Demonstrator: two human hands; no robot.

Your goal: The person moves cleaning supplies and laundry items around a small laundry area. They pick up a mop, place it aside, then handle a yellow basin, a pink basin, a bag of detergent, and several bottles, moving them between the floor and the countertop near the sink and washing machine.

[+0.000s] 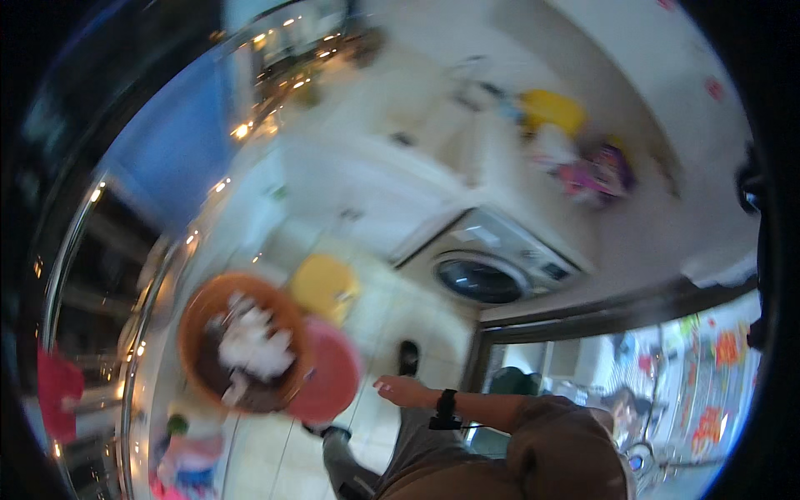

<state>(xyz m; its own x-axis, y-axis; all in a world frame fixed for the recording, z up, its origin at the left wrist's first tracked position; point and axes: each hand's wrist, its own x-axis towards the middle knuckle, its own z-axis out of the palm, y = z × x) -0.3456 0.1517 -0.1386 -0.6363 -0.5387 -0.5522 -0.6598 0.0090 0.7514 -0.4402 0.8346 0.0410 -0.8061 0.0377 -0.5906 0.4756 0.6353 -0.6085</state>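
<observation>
My right hand (405, 391), with a black strap and device at the wrist, reaches out over the tiled floor, just right of a pink round basin or stool (328, 372). It touches nothing that I can see, and blur hides how its fingers are held. My left hand is out of view. Left of the pink item is a large orange-brown basin (187, 337) with white cloth (253, 344) and darker contents in it. A yellow stool or lid (322, 284) stands behind the two.
A front-loading washing machine (487, 262) stands under a counter with a yellow container (553, 112) and pink-purple packages (597, 172). A metal railing (134, 381) with string lights runs along the left. Colourful items (190, 459) lie lower left. A door frame (478, 356) is at right.
</observation>
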